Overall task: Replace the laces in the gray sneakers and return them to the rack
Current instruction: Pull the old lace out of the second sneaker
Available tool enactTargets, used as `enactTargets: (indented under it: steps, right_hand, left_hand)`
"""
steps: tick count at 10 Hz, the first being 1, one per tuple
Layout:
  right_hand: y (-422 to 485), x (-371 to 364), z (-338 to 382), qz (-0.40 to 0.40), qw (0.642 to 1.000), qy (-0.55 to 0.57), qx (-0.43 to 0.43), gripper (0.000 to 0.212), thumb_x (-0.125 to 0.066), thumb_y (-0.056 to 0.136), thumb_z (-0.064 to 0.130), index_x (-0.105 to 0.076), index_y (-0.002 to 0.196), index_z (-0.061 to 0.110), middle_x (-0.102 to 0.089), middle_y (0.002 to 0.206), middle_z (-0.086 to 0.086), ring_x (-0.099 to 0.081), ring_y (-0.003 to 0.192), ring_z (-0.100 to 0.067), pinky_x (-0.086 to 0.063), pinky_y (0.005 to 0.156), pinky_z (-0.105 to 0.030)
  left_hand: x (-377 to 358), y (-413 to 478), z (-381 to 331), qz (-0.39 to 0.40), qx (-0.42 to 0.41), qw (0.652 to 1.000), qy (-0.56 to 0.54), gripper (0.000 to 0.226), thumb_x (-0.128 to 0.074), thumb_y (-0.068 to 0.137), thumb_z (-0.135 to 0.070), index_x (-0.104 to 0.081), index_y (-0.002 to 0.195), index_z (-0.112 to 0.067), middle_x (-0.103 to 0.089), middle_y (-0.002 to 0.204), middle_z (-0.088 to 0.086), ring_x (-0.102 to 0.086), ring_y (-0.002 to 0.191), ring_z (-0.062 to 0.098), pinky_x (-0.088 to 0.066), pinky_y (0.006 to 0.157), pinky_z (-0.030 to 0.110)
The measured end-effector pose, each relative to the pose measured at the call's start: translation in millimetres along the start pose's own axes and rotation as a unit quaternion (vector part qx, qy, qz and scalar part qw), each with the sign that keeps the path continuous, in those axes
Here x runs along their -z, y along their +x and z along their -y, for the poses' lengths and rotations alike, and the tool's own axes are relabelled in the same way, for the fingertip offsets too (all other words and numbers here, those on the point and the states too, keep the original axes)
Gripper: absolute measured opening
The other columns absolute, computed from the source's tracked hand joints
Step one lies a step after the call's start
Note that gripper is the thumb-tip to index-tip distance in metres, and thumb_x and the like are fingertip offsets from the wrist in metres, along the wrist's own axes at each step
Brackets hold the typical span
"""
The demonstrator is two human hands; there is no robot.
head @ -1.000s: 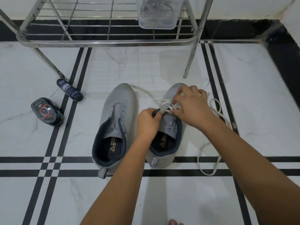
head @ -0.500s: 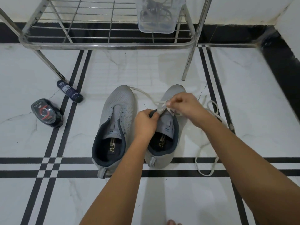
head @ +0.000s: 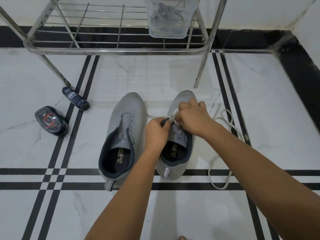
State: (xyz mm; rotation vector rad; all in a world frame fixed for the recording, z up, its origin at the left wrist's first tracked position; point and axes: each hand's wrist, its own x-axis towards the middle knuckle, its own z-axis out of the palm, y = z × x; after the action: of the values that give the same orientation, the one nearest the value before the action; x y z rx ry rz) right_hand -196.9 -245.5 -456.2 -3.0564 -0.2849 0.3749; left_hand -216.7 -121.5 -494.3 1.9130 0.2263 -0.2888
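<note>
Two gray sneakers stand side by side on the tiled floor, toes pointing to the rack. The left sneaker point(head: 124, 130) has no lace in it. Over the right sneaker point(head: 181, 153) both hands work at the eyelets. My left hand point(head: 155, 132) grips the dark edge of the shoe's upper. My right hand point(head: 194, 116) pinches the white lace point(head: 223, 122), whose loose length loops on the floor to the right. The eyelets under my hands are hidden.
A metal wire shoe rack point(head: 117, 49) stands ahead, with a clear plastic box point(head: 169, 19) holding dark laces on its shelf. On the floor at left lie a dark tube point(head: 76, 99) and a black shoe-polish sponge point(head: 50, 121). A black skirting runs along the right wall.
My right hand drew back toward the tongue with the lace, then moved forward over the toe-side eyelets again. My left hand kept its grip on the upper. The camera tilted slightly.
</note>
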Motion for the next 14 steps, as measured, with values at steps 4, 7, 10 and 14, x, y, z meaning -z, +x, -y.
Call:
enactTargets:
  steps: [4,7,10,14]
  right_hand:
    - [-1.0,-7.1,-12.1,0.070,0.990,0.117,-0.036,0.018,-0.060,0.089,0.029,-0.062,0.098,0.013,-0.046,0.100,-0.002,-0.054,0.090,-0.023,-0.043,0.077,-0.034]
    - [-16.6,19.3,-48.9,-0.058,0.899,0.323,-0.290,0.033,-0.054,0.093,0.030,-0.061,0.088,-0.003,-0.054,0.104,-0.024,-0.054,0.102,-0.040,-0.046,0.086,-0.041]
    - [-32.6,-27.8,-2.7,-0.072,0.893,0.342,-0.284,0.023,-0.052,0.091,0.009,-0.066,0.106,-0.001,-0.066,0.101,-0.017,-0.060,0.087,-0.028,-0.044,0.072,-0.028]
    - [-40.2,-24.7,-13.2,-0.059,0.852,0.429,-0.295,0.023,-0.058,0.085,0.011,-0.067,0.086,-0.010,-0.057,0.069,-0.020,-0.050,0.067,-0.023,-0.033,0.051,-0.027]
  left_hand:
    - [-0.2,2.7,2.0,-0.004,0.001,1.000,0.010,0.021,-0.056,0.092,-0.023,-0.068,0.092,-0.006,-0.058,0.069,-0.001,-0.052,0.070,0.016,-0.041,0.063,0.028]
    - [-0.6,0.9,0.8,-0.006,0.008,0.999,0.030,0.022,-0.054,0.092,-0.022,-0.067,0.091,-0.005,-0.064,0.083,0.009,-0.057,0.078,0.021,-0.046,0.070,0.033]
    - [11.6,-10.8,11.7,-0.007,0.014,0.997,0.072,0.037,-0.053,0.089,-0.012,-0.040,0.054,-0.010,-0.033,0.050,0.001,-0.028,0.048,0.015,-0.023,0.046,0.025]
    - [-6.7,22.7,-27.4,0.037,-0.160,0.922,0.351,0.016,-0.049,0.092,-0.010,-0.063,0.098,-0.004,-0.059,0.091,0.009,-0.057,0.086,0.026,-0.043,0.071,0.033]
